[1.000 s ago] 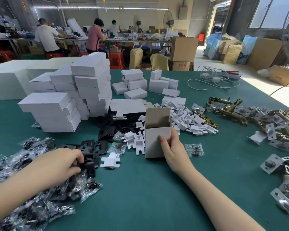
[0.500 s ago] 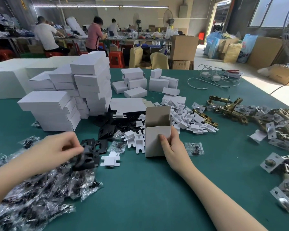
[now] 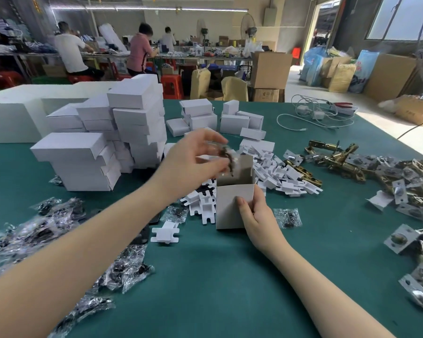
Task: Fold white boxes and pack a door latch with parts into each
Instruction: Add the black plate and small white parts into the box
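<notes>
Pinching a crinkly clear parts bag [image 3: 224, 152], left hand [image 3: 193, 162] hovers over the matte box [image 3: 232, 203] right hand [image 3: 257, 213] grips.

green table [image 3: 205, 289] | cardboard cartons [image 3: 270, 69] behind | window [image 3: 401, 18] right | ceiling strip light [image 3: 132, 8]

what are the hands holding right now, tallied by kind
open white box, held upright on the table by the right hand: 1
clear bag of dark parts, blurred, pinched by the left hand over the box's open top: 1
total: 2
</notes>
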Available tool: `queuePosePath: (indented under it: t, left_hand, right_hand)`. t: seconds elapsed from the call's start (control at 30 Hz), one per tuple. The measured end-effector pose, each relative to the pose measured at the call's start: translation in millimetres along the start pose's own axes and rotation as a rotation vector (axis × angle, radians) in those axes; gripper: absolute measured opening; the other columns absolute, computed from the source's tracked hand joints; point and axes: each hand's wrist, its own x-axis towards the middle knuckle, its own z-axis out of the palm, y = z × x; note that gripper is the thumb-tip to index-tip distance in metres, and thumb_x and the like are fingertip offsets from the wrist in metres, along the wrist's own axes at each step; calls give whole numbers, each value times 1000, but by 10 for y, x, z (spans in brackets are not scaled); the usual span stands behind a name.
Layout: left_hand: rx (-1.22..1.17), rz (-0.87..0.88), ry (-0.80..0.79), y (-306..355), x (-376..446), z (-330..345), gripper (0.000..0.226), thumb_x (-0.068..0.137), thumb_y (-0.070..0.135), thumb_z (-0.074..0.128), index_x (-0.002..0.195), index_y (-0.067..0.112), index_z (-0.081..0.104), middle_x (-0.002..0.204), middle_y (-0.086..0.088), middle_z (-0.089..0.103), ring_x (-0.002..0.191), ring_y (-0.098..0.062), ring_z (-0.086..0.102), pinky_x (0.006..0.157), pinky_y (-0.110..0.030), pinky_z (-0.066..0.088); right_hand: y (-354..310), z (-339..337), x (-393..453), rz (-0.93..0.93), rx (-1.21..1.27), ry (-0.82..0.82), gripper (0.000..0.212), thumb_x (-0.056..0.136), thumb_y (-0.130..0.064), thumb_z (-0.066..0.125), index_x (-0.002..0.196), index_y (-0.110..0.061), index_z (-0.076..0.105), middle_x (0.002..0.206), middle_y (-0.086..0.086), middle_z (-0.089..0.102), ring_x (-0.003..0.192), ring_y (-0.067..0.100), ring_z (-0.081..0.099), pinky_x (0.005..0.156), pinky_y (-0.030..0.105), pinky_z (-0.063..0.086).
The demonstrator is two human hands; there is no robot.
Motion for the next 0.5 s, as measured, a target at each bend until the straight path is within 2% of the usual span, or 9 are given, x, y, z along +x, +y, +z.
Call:
queuePosePath:
  t: [0.1, 0.17, 0.23, 0.27, 0.33, 0.37, 0.43, 0.5]
  left_hand:
    - [308, 212, -69, -60, 145, 226, 19, 89, 6, 68, 95, 22, 61, 100, 5, 72, 90, -2, 68, 83, -17, 53]
    - [454, 242, -83, -141, 196, 297, 9, 91, 13, 67, 97, 18, 62, 97, 5, 72, 86, -2, 65, 76, -17, 49]
    - [592, 240, -91, -229, 212, 312, 7, 92, 20, 65, 97, 18, 62, 93, 5, 70, 86, -9, 63, 77, -26, 50]
    - [664, 240, -90, -259, 205, 310, 6, 92, 23, 63, 97, 19, 63, 90, 6, 69, 86, -13, 61, 78, -33, 50]
    - [762, 276, -75, -307, 157, 297, 8, 92, 25, 61, 93, 21, 68, 85, 7, 69, 85, -17, 58, 78, -38, 48]
    - [786, 323, -60, -333, 124, 294, 11, 93, 25, 60, 91, 20, 70, 84, 6, 68, 84, -19, 57, 78, -39, 48]
    - [849, 433, 17, -413, 50, 290, 15, 93, 22, 64, 85, 15, 74, 95, -1, 67, 92, -25, 56, 84, -38, 49]
    - [874, 469, 123, -520, -28, 302, 11, 91, 18, 68, 86, 13, 77, 112, -11, 59, 105, -33, 51, 92, -36, 44]
  right_hand:
    - [-23, -3, -16, -31, -2, 0, 31, 99, -43, 46, 123, -25, 40, 67, -9, 51, 66, 1, 52, 57, 12, 38]
    - [-32, -8, -31, -55, 3, 10, 20, 100, -42, 46, 115, -31, 42, 71, -8, 52, 69, 2, 53, 57, 13, 38]
    - [-54, -10, -46, -73, 11, 52, 14, 99, -44, 47, 109, -35, 45, 76, -7, 54, 73, 4, 53, 59, 17, 37]
    - [-63, -14, -54, -77, 19, 69, 19, 98, -46, 48, 116, -38, 46, 83, -10, 56, 76, 4, 53, 63, 19, 39]
    - [-103, -26, -76, -100, 46, 106, 44, 97, -47, 47, 139, -50, 33, 105, -23, 56, 89, 1, 56, 74, 12, 42]
    - [-131, -40, -83, -129, 57, 125, 47, 97, -47, 47, 138, -59, 29, 113, -30, 54, 93, -1, 57, 77, 8, 41]
    - [-178, -76, -77, -193, 71, 180, 43, 95, -46, 46, 130, -67, 34, 117, -34, 53, 96, -1, 58, 79, 5, 40]
    - [-205, -126, -45, -236, 90, 224, 35, 95, -41, 48, 125, -60, 44, 116, -28, 57, 95, 3, 60, 80, 7, 42]
